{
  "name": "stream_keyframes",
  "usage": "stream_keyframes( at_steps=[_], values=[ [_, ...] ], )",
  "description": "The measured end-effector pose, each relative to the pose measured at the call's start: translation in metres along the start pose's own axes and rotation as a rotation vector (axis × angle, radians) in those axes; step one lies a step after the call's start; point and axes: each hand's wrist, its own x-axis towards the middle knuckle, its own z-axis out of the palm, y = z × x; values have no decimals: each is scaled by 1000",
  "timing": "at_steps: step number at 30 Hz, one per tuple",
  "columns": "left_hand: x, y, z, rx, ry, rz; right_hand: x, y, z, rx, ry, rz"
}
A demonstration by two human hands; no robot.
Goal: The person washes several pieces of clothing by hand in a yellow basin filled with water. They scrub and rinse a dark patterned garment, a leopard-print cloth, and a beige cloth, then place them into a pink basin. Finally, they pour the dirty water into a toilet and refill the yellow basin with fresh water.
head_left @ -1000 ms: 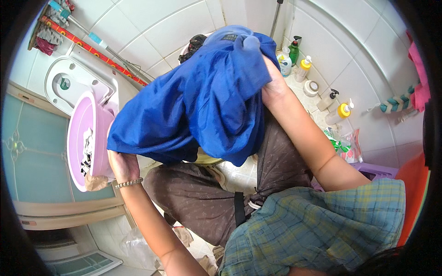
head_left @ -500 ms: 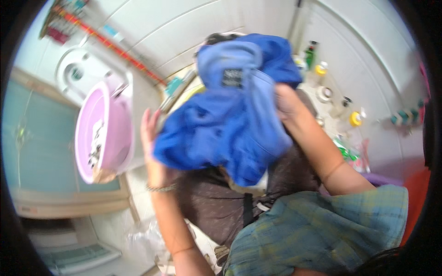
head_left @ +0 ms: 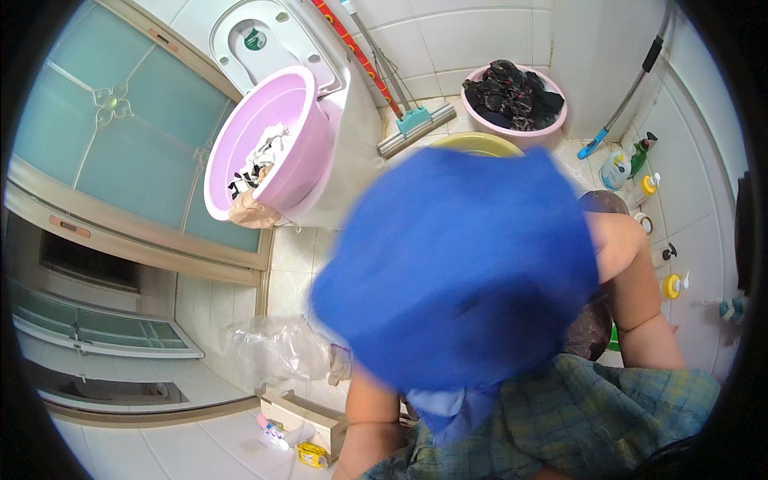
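Observation:
A blue garment (head_left: 464, 264), blurred, is lifted close in front of me and covers the middle of the view. A paler blue part (head_left: 452, 408) hangs from its lower edge, over my plaid clothing (head_left: 608, 416). My right forearm (head_left: 620, 248) goes up behind the garment's right edge. That hand has hold of the cloth there, though its fingers are covered. From the lower left, my left forearm (head_left: 372, 420) runs up behind the cloth. The left hand and its fingers are hidden.
A pink basin (head_left: 312, 144) with small clothes leans against the toilet lid (head_left: 252, 40). Behind the garment are a yellow-green basin (head_left: 480, 142) and a pink tub (head_left: 552, 128) of dark clothes. A squeegee mop (head_left: 416, 120), bottles (head_left: 614, 170) and a plastic bag (head_left: 284, 348) stand or lie around.
The blue garment has come up nearer to me, with its plain blue side now showing and the dark label out of sight. Both hands have gone behind it. The view has shifted.

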Motion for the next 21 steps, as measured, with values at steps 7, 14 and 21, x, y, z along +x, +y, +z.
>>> stream_keyframes(
  at_steps=[7, 14, 21],
  values=[
    [-122, -34, -89, 287, 232, -307, -2, 28, -14, 83, 490, 241],
    [-330, -100, -181, 700, 735, -925, 9, 67, -18, 196, 593, 297],
    [-439, -151, -196, 796, 906, -1381, 43, 83, -12, 247, 631, 315]
  ],
)
